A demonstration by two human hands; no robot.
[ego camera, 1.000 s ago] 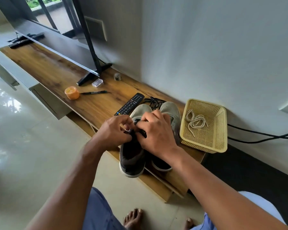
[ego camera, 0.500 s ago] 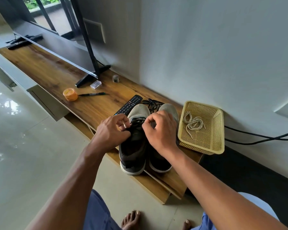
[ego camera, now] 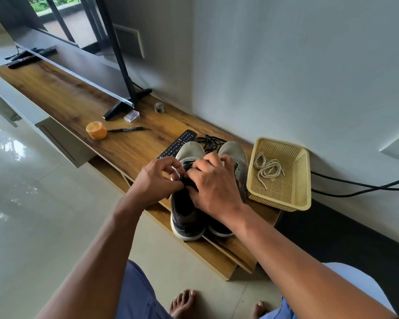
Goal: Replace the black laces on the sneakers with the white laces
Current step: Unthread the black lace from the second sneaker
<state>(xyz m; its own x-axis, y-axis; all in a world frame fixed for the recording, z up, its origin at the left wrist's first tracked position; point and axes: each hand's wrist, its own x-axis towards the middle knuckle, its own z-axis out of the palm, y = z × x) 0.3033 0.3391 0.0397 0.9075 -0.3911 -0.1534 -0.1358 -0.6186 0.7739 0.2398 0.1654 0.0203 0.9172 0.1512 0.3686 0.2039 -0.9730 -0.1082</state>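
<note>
Two grey and black sneakers stand side by side on the wooden shelf (ego camera: 83, 104), toes to the wall: the left sneaker (ego camera: 186, 215) and the right sneaker (ego camera: 236, 155). My left hand (ego camera: 156, 180) and my right hand (ego camera: 213, 183) meet over the left sneaker's lacing, fingers curled and pinching its black lace. The lacing itself is mostly hidden by my fingers. A loose black lace (ego camera: 209, 141) lies behind the toes. White laces (ego camera: 268, 168) lie coiled in the yellow basket (ego camera: 283, 199).
A black remote (ego camera: 177, 143) lies just left of the sneakers. Farther left are an orange tub (ego camera: 96, 130), a black pen (ego camera: 127, 129), a small clear box (ego camera: 131, 116) and the TV stand foot (ego camera: 124, 104). Black cables (ego camera: 359, 187) run along the wall on the right.
My right hand has moved back down and left onto the left sneaker's lacing, closing the gap with my left hand. The sneakers have stayed in place.
</note>
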